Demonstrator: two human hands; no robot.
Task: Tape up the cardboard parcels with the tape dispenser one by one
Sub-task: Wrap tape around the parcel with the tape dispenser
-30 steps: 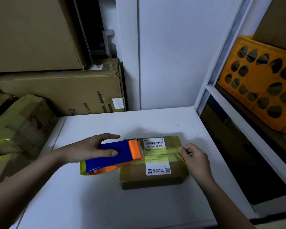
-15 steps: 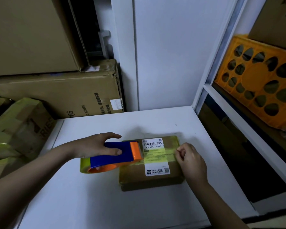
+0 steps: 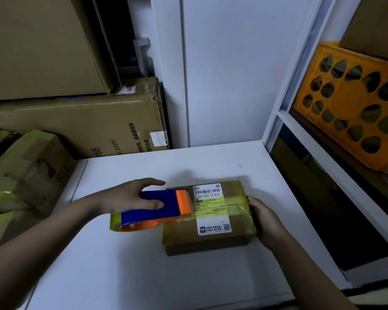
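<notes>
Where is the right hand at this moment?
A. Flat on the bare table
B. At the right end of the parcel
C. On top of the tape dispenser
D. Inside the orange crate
B: the right hand lies against the right end of the parcel, while the left hand grips the tape dispenser.
</notes>
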